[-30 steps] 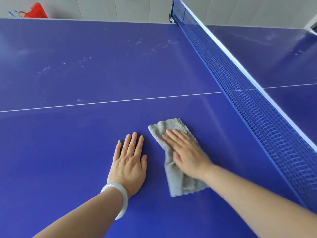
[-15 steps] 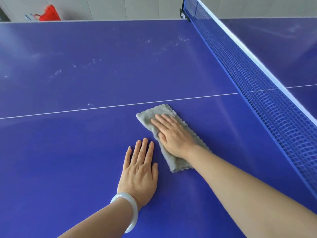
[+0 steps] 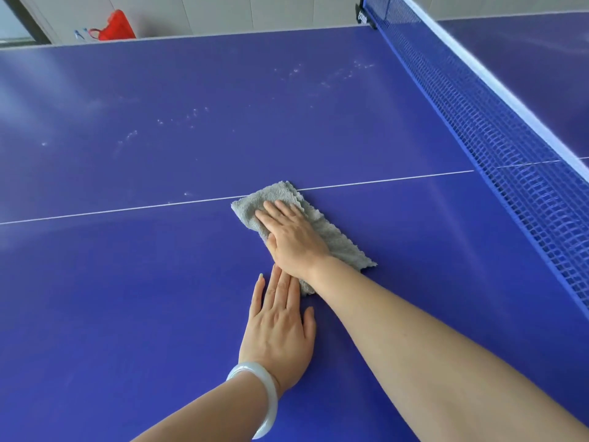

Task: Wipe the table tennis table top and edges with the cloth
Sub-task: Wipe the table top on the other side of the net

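Cloth [image 3: 342, 245] lies mid-frame on the table [image 3: 127, 282], pushed up since a second ago to reach the white line [image 3: 95, 210]. Right hand [image 3: 293, 240] presses it flat-fingered; left hand [image 3: 280, 330] rests flat below. Smudges [image 3: 191, 116] in the upper half await wiping.

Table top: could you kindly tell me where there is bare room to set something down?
Bare blue table lies left of the left hand, this side of the white line. Another bare patch lies between the cloth and the net. Beyond the line it is free but speckled with dust. The middle is crowded, where the right hand presses the cloth.
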Demonstrator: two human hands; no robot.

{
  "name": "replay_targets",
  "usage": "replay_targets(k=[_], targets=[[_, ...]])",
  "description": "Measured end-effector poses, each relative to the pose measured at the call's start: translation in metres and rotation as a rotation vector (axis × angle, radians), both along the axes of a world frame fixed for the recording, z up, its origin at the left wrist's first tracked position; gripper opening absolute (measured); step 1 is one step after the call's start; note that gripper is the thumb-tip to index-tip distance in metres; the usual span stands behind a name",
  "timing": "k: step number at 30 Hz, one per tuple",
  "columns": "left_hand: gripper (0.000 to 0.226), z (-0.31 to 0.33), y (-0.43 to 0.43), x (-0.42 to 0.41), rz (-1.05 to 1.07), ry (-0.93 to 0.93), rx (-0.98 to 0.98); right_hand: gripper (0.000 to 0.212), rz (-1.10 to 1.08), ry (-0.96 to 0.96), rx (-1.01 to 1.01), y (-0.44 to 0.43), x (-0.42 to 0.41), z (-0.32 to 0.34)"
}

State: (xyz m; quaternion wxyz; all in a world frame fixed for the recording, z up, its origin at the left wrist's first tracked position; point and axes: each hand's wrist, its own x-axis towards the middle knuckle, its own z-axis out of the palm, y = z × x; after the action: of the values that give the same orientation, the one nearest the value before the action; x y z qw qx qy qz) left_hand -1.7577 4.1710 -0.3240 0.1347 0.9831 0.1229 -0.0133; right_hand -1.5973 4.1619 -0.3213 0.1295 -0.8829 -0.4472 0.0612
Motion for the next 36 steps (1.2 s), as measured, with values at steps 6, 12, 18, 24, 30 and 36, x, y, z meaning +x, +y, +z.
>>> replay_targets(k=[6,12,18,24,30,36], targets=[[0.069,-0.002,-0.002,0.000,0.005,0.004,0.027,0.055,-0.622,-0.062,-0.128,-0.122,0.088,0.004],[0.067,-0.005,0.000,0.000,0.001,-0.008,0.027,0.053,-1.062,-0.050,-0.072,-0.139,0.082,0.004],[0.066,-0.002,0.000,-0.001,-0.011,-0.033,0.019,0.050,-0.342,-0.078,0.042,-0.009,-0.001,-0.005],[0.067,-0.003,0.000,0.000,-0.008,-0.006,0.044,0.053,-0.516,-0.136,-0.066,-0.094,0.071,-0.003],[0.066,-0.004,0.000,-0.001,-0.004,-0.021,0.035,0.050,-1.112,-0.088,-0.071,-0.227,0.109,0.012],[0.067,-0.002,-0.001,-0.001,0.000,-0.007,0.075,0.053,-1.087,0.010,0.011,-0.164,0.036,0.004]])
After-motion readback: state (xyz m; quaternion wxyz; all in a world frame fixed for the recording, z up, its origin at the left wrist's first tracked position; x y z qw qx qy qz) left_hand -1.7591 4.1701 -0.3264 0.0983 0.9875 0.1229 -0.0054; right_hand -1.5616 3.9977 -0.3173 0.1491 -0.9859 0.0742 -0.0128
